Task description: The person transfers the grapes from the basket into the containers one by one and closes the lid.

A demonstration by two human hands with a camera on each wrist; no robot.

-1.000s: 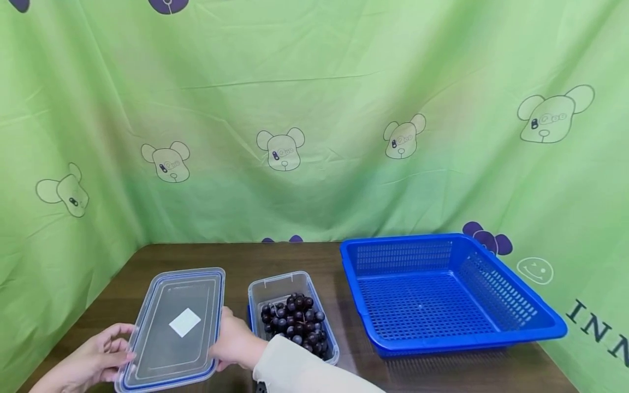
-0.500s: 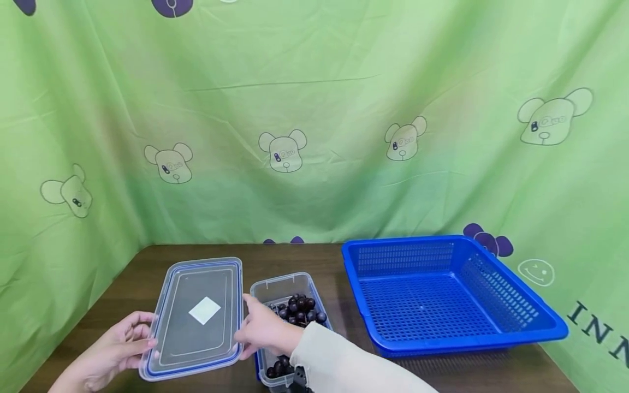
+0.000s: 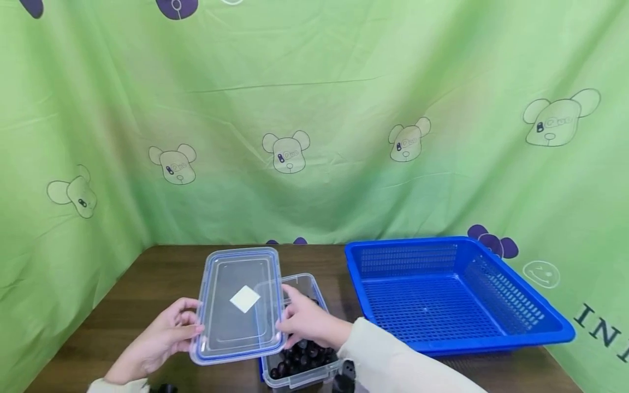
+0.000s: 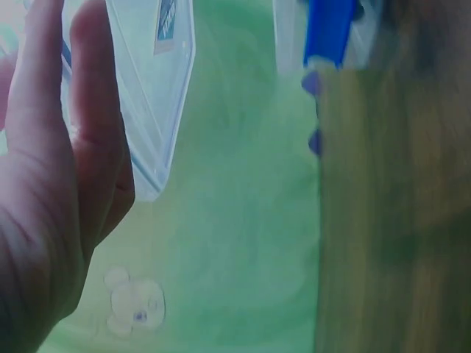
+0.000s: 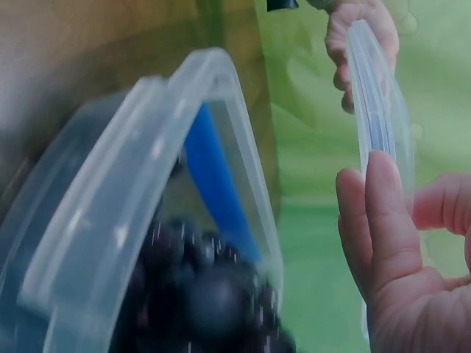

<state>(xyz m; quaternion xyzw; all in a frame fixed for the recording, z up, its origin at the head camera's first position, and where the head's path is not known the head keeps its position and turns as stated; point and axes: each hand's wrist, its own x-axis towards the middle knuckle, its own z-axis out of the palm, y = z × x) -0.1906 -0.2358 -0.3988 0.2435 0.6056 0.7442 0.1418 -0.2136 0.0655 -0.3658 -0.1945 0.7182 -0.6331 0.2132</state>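
Both hands hold a clear plastic lid point(image 3: 221, 327) with a blue seal line and a white diamond-shaped sticker. My left hand point(image 3: 164, 338) pinches its left edge, while my right hand point(image 3: 309, 319) grips the right edge. The lid is raised and overlaps the left part of a clear food container point(image 3: 307, 379) in the head view. Dark grapes point(image 3: 300, 357) fill the container, partly hidden by the right hand and the lid. In the right wrist view the lid point(image 5: 379, 110) stands apart from the container's rim point(image 5: 213, 66), with the grapes point(image 5: 213, 294) inside.
A large blue plastic basket point(image 3: 467, 345) with perforated walls stands at the right on the dark wooden table point(image 3: 162, 273). A green cloth point(image 3: 334, 207) printed with bear heads hangs behind and at the sides. Something blue point(image 5: 213, 176) shows through the container.
Both hands have carried the lid rightward and slightly upward, from beside the container to partly over it. The basket has stayed in place.
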